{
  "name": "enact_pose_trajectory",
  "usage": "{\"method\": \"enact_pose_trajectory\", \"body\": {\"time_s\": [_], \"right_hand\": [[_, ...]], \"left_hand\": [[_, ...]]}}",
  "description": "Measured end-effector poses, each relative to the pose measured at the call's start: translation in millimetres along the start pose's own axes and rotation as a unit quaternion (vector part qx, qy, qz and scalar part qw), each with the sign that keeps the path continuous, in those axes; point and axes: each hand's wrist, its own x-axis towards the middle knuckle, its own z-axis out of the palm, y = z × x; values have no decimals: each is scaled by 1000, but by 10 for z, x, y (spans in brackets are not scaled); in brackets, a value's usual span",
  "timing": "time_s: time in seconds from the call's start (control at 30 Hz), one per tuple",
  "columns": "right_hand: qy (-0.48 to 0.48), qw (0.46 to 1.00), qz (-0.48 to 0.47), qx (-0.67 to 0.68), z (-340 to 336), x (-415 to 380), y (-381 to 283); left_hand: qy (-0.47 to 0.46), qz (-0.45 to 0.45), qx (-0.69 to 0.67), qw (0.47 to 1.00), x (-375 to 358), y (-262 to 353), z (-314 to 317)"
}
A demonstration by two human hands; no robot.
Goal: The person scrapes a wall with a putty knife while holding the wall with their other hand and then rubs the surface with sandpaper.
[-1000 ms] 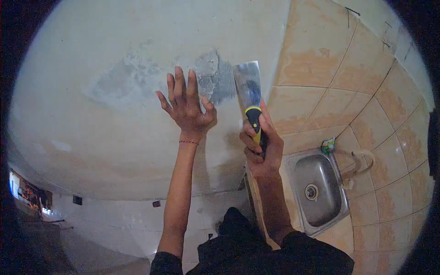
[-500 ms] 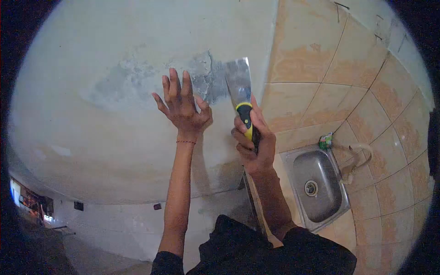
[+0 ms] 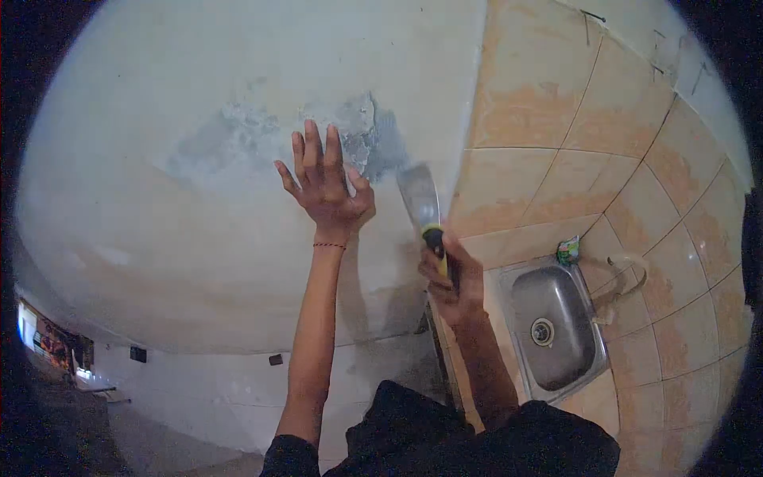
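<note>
My right hand (image 3: 457,278) grips a putty knife (image 3: 421,195) by its black and yellow handle, its wide metal blade pointing up and slightly left. The blade lies below the right end of a grey patch (image 3: 388,143) on the pale wall (image 3: 199,262), where the paint has come off and a ragged, flaking edge shows. Left of the knife, my left hand (image 3: 330,187) is spread against the wall with fingers upward, over the lower part of the damaged area. A thin cord bracelet circles that wrist.
At the lower right a steel sink (image 3: 548,370) is set in a tiled counter, with a small green packet (image 3: 568,249) at its back corner. A tap (image 3: 632,274) juts from the tiled wall (image 3: 532,107). Nails (image 3: 593,15) stick out at the upper right.
My right hand has drawn the putty knife downward, away from the grey patch, and the knife is slightly blurred. My left hand stays at the same place on the wall; the view has shifted slightly.
</note>
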Motion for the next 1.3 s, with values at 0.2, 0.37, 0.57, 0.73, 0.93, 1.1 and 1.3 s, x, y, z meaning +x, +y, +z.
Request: {"method": "enact_pose_trajectory", "body": {"time_s": [0.2, 0.37, 0.57, 0.73, 0.93, 1.1, 1.3], "right_hand": [[89, 912, -147, -373, 272, -329, -197], [66, 498, -511, -698, 484, 171, -394], [110, 449, -320, -827, 279, -38, 25], [80, 480, -350, -801, 682, -201, -307], [103, 401, -293, -862, 552, -142, -113], [62, 431, -373, -819, 584, -175, -162], [87, 418, -330, -842, 378, -49, -131]], "left_hand": [[2, -8, -4, 1000, -26, 4, 27], [-15, -14, -13, 1000, -20, 13, -28], [-22, -17, -18, 999, -13, 28, -50], [-27, -18, -12, 999, -10, 30, -61], [-23, -15, -11, 1000, -17, 11, -56], [-16, -16, -8, 1000, 2, 10, -63], [-23, -13, 11, 1000, -4, 4, -49]]}}
